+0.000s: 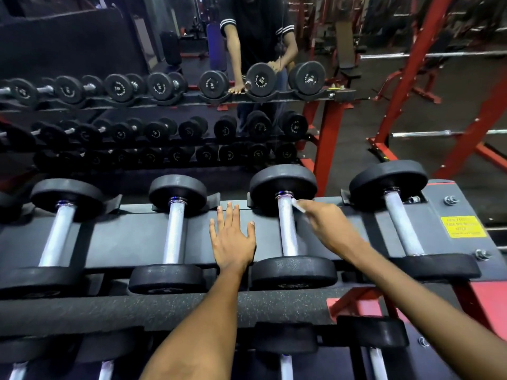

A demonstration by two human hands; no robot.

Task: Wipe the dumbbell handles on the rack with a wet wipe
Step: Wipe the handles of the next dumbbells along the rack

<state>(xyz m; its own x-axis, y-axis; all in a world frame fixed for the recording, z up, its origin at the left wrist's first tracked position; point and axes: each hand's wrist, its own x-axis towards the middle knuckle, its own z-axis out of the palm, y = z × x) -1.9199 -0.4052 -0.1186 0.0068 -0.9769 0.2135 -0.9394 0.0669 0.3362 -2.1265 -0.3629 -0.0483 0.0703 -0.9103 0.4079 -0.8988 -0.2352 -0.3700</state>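
Several black dumbbells with silver knurled handles lie across the top shelf of the rack (131, 237). My right hand (326, 226) pinches a small whitish wet wipe (297, 205) and holds it against the far end of one dumbbell handle (286, 229), just below its far weight head. My left hand (233, 237) rests flat on the rack shelf, fingers spread, between that dumbbell and the one to its left (174, 231). Another handle (402, 223) lies to the right and one more (57, 237) at far left.
A wall mirror behind the rack reflects the dumbbell rows and a person in a dark shirt (258, 37). Red steel frames and barbells (428, 54) stand at right. A yellow label (463, 226) sits on the rack's right end. A lower shelf holds more dumbbells (285, 341).
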